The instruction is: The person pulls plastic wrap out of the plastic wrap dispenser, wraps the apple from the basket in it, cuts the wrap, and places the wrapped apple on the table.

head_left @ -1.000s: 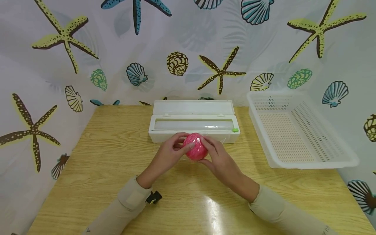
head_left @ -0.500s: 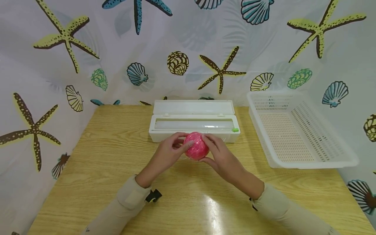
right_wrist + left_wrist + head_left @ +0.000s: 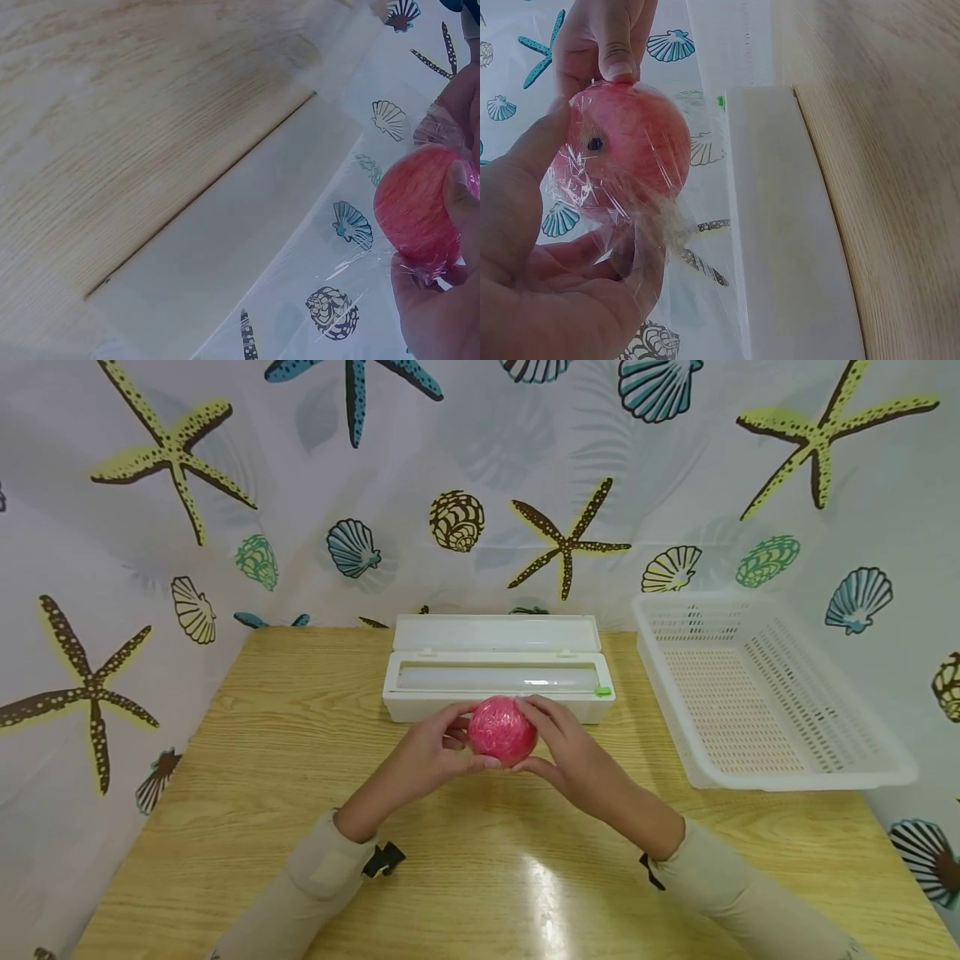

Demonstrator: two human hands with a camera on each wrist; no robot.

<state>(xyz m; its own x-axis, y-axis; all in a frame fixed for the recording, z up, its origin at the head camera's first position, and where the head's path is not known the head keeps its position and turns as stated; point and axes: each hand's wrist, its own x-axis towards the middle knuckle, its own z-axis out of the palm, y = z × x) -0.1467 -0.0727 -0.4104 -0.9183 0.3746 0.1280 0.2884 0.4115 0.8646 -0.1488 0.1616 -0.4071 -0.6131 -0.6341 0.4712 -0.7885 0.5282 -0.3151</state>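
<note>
Between my two hands is a round pink-red apple (image 3: 502, 731) wrapped in clear cling film. My left hand (image 3: 431, 752) holds its left side, with the thumb along the lower edge. On the other side my right hand (image 3: 573, 758) grips it, fingers near the top and thumb underneath. The left wrist view shows a dark spot on the apple (image 3: 641, 142) and loose, creased film gathered at its lower side, by the left fingers. Just behind the apple stands a white cling film dispenser (image 3: 498, 706), its lid raised and the roll visible inside.
A white perforated plastic basket (image 3: 806, 781) stands at the right of the wooden table (image 3: 285, 735). A small green slider (image 3: 603, 692) sits at the dispenser's right end. A cloth (image 3: 405, 460) printed with starfish and shells hangs behind.
My left thumb has slid from the apple's front down to its lower edge. The film over the front looks more creased. Both hands still hold the apple in nearly the same place.
</note>
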